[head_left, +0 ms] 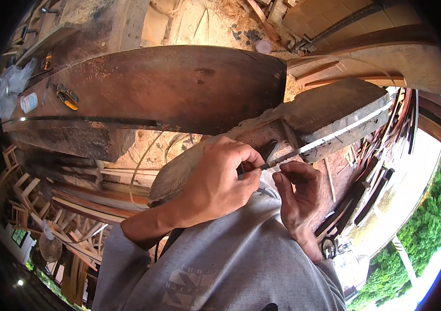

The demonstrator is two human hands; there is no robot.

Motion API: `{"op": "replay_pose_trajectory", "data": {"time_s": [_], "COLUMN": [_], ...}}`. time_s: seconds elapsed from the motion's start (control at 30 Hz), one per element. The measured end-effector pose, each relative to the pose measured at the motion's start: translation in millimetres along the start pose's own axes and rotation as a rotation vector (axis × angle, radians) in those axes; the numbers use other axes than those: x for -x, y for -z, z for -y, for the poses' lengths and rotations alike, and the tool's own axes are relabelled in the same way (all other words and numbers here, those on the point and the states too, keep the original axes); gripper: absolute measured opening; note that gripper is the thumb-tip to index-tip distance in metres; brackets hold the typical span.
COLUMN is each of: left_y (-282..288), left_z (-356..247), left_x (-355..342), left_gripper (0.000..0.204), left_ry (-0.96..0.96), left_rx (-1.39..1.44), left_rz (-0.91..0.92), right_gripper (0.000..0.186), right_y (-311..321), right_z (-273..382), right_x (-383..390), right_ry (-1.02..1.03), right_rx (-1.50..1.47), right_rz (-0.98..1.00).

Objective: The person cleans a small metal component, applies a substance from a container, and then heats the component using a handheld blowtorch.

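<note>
A long, narrow toothed saw blade [329, 139] slants from my fingers up to the right, along the edge of a thick, rough wooden block [342, 101]. My left hand [225, 173] is closed, thumb and forefinger pinching the dark near end of the blade. Just right of it, close below the blade, my right hand [301, 192] is closed with its fingers curled and thumb bent toward the forefinger. What the right fingertips hold, if anything, is too small to make out. Both hands are in front of my grey shirt [220, 259].
Beyond my hands lies a broad, dark wooden slab [179, 85]. On its left are yellow-and-black pliers [67, 97], a white cup-like container [29, 102], a clear plastic bag [8, 90] and a long dark strip [85, 123]. Several wood strips [371, 192] lean at right; sawdust covers the ground.
</note>
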State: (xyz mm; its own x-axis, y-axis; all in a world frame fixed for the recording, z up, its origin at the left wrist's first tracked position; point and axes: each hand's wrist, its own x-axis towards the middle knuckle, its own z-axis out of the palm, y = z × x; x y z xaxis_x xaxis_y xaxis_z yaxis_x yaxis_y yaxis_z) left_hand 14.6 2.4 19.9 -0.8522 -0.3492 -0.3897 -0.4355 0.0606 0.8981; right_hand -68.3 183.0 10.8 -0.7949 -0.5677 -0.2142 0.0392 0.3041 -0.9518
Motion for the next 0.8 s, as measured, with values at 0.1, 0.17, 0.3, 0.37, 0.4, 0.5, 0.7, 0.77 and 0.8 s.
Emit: {"op": "replay_pose_trajectory", "data": {"time_s": [0.1,0.17,0.3,0.37,0.4,0.5,0.7,0.77,0.8], "left_y": [1,2,1,1,1,0,0,1,1], "left_z": [0,2,4,4,4,5,0,0,2], "left_x": [0,-1,0,-1,-1,-1,-2,-2,-2], "left_gripper": [0.010,0.009,0.008,0.008,0.008,0.009,0.012,0.013,0.013], "left_ry": [0.043,-0.039,-0.043,-0.056,-0.054,-0.064,-0.011,-0.014,-0.014], "left_rx": [0.028,-0.012,-0.007,-0.015,-0.015,-0.025,0.005,-0.011,-0.012], "left_rz": [0.008,0.012,0.005,0.010,0.010,0.004,-0.026,-0.012,-0.012], "right_gripper": [0.023,0.022,0.021,0.020,0.020,0.021,0.021,0.022,0.022], "right_y": [-3,-6,-13,-13,-12,-12,-10,-9,-9], "right_z": [-5,-5,-4,-4,-3,-2,5,6,6], "right_x": [-1,0,1,1,0,0,-3,-3,-2], "right_ry": [-0.153,-0.160,-0.199,-0.197,-0.207,-0.241,-0.310,-0.316,-0.313], "right_rx": [-0.148,-0.193,-0.343,-0.351,-0.364,-0.387,-0.372,-0.351,-0.340], "right_rz": [0.023,0.031,-0.026,-0.032,-0.026,-0.037,-0.067,-0.067,-0.059]}}
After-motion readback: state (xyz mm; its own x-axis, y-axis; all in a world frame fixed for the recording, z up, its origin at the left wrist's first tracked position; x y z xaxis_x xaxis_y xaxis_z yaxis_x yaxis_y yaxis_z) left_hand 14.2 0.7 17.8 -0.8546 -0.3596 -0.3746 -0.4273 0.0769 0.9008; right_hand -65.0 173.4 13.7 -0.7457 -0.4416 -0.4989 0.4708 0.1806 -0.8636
